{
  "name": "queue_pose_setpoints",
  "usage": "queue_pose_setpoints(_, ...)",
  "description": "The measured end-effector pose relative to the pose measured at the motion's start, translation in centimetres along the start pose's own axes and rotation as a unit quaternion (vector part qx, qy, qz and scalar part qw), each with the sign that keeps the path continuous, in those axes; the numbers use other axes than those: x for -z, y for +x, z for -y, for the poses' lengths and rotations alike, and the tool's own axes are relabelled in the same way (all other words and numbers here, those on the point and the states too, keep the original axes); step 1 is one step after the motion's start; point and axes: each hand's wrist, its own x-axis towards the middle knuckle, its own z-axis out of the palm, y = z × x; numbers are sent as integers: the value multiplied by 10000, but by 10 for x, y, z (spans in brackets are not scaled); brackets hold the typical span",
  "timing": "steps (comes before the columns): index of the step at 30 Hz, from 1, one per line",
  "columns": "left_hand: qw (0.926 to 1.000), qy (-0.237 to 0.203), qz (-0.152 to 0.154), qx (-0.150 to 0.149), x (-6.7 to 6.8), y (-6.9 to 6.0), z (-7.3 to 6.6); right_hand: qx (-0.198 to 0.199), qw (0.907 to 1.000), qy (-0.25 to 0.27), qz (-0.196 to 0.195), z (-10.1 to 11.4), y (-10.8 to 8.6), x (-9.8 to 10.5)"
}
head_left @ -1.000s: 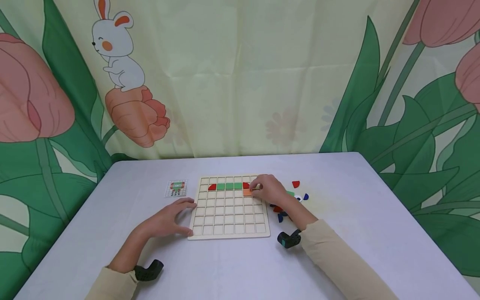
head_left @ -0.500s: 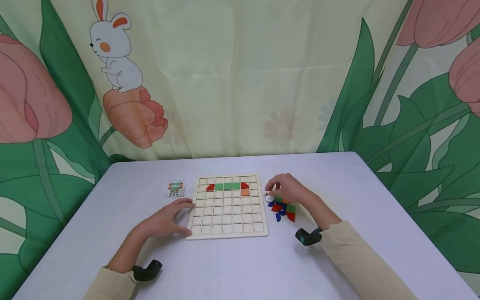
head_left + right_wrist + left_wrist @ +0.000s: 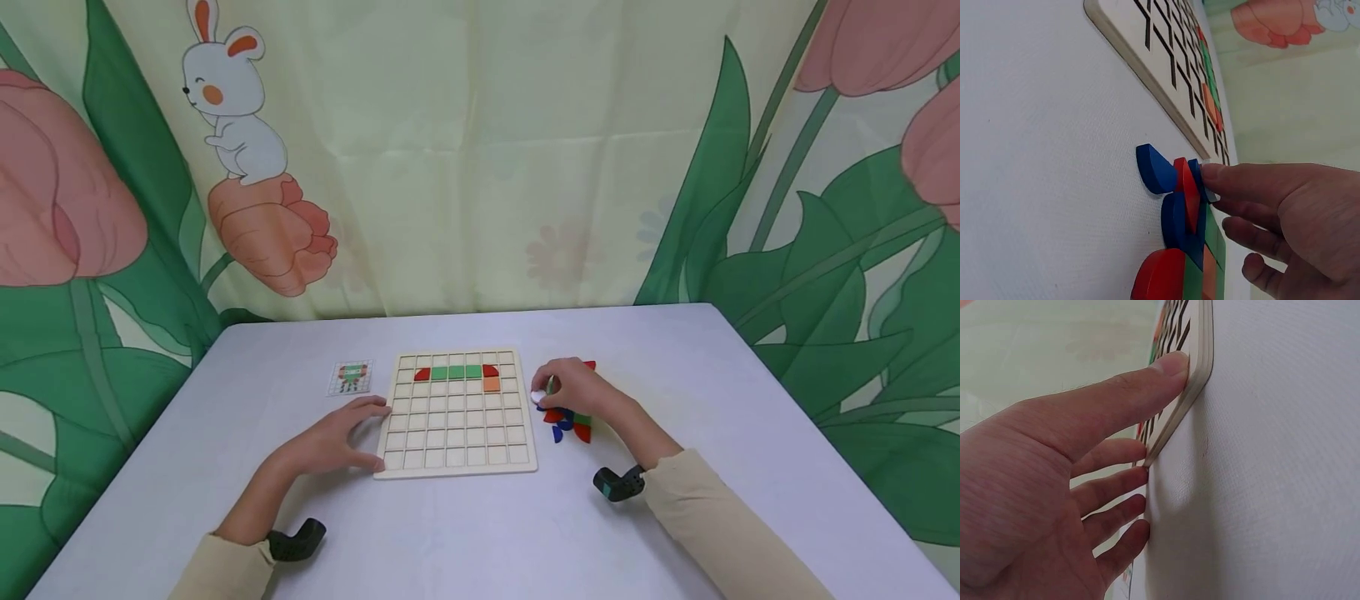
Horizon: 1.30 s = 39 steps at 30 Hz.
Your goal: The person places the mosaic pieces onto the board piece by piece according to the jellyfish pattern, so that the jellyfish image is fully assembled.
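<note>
The wooden grid board (image 3: 455,437) lies flat on the table. My left hand (image 3: 326,437) rests against its left edge, thumb on the near corner and fingers (image 3: 1119,487) spread along the side. Set in an upper row are red quarter-round pieces (image 3: 422,374) at both ends of green squares (image 3: 456,372), with an orange square (image 3: 491,384) below the right end. Just right of the board, my right hand (image 3: 573,387) pinches a small white piece (image 3: 537,397) at the pile's edge; its full shape is hidden by the fingers.
Around the right hand lie loose pieces: blue ones (image 3: 1155,170), a red quarter-round (image 3: 1159,275) and green squares (image 3: 582,419). A small picture card (image 3: 350,377) with a gridded figure sits left of the board. A printed curtain (image 3: 480,167) hangs behind the table.
My right hand has left the orange square on the board, moved right to the pile, then lowered to the white piece. My left hand stays at the board's edge.
</note>
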Motion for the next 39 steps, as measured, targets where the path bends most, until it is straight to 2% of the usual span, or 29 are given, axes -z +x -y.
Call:
queue_pose_setpoints(2, 10000, 43, 3, -49, 0, 1, -1, -19, 9999, -106, -58, 0, 0, 0)
queue_pose_setpoints(9, 10000, -13, 14, 73, 0, 3, 2, -116, 9985, -519, -160, 6, 0, 0)
queue_pose_setpoints(16, 10000, 1, -2, 31, 1, 1, 3, 63, 9967, -764, -249, 11, 1, 0)
queue_pose_setpoints(22, 10000, -24, 9, 52, -1, 1, 4, 124, 9969, -558, -532, 10, 3, 0)
queue_pose_setpoints(30, 10000, -1, -6, 56, -1, 2, 5, 332, 9979, -107, -549, 10, 7, 0)
queue_pose_setpoints(39, 9999, -30, 50, 140, -3, 2, 6, 418, 9982, 35, -437, 15, 21, -6)
